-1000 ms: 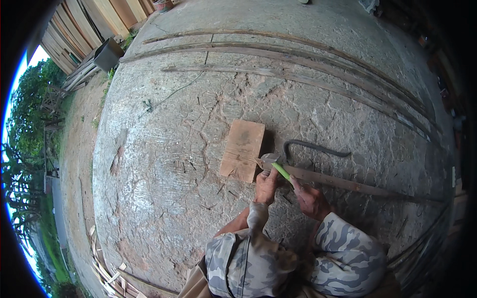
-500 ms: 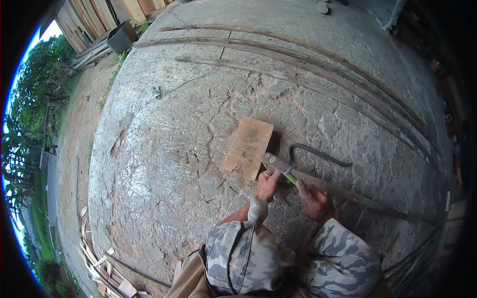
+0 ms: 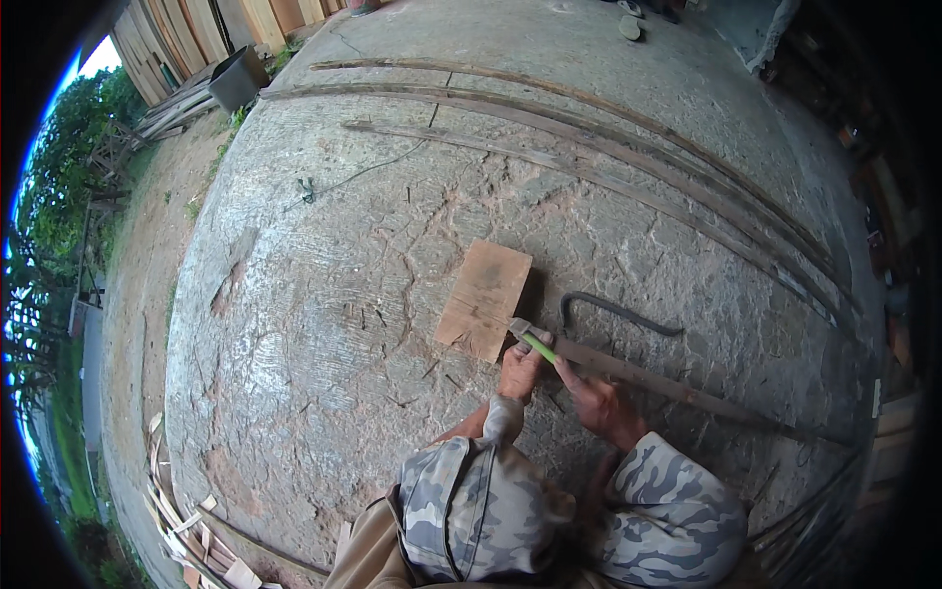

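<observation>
My right hand (image 3: 603, 404) grips a hammer (image 3: 540, 346) by its green handle, the thumb lying along it. The hammer's metal head is low, at the right edge of a squarish wooden block (image 3: 484, 294) on the concrete. Just below the head, my left hand (image 3: 520, 373) is closed around the near end of a long, narrow wooden strip (image 3: 677, 388), which runs off to the right. Its fingertips are partly hidden by the hammer, and whether a nail is there cannot be seen. A dark crowbar (image 3: 623, 311) with a hooked end lies just beyond the strip.
Several long wooden strips (image 3: 589, 162) lie across the concrete floor (image 3: 314, 324) farther off. Loose nails (image 3: 378, 316) and a thin cord (image 3: 363, 175) are scattered left of them. Wood scraps (image 3: 201, 540) are heaped at lower left; a grey bin (image 3: 237, 80) stands at far left.
My right hand has moved left and brought the hammer down, its head now close above my left hand. My left hand keeps its place by the block. The whole view has shifted slightly.
</observation>
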Available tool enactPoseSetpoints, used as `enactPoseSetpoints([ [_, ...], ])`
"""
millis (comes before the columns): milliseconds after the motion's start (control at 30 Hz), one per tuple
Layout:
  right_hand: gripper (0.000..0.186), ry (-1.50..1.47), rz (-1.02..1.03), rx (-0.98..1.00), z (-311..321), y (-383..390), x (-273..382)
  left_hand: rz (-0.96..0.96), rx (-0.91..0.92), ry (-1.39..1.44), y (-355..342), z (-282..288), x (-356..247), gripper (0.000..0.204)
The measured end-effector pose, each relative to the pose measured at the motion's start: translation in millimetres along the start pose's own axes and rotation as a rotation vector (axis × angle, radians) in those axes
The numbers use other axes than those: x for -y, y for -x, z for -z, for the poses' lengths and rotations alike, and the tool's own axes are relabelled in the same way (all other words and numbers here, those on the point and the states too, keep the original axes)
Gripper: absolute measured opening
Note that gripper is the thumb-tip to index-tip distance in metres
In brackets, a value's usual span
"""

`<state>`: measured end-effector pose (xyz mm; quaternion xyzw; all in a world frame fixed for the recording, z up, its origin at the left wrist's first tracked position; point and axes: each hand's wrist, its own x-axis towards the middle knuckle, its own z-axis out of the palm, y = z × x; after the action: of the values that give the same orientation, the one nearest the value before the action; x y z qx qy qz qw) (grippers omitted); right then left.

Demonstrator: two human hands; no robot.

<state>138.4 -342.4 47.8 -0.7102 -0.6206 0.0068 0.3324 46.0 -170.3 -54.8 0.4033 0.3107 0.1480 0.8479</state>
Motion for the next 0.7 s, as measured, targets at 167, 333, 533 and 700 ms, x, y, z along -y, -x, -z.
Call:
enactPoseSetpoints([
  [167, 0.073, -0.050, -0.164, 0.084, 6, -15, 7, 0.007, -0.019, -0.012, 0, -1, -11, 0.037],
  [333, 0.066, -0.155, -0.225, -0.153, 56, 3, -1, 0.088, -0.096, -0.063, 17, 11, -50, 0.039],
  [533, 0.060, -0.554, -0.382, -0.313, 59, 23, -17, 0.108, -0.330, -0.110, 44, 23, -85, 0.040],
  [700, 0.059, -0.672, -0.493, -0.260, 51, 27, -19, -0.101, -0.237, -0.033, 23, 35, -101, 0.034],
])
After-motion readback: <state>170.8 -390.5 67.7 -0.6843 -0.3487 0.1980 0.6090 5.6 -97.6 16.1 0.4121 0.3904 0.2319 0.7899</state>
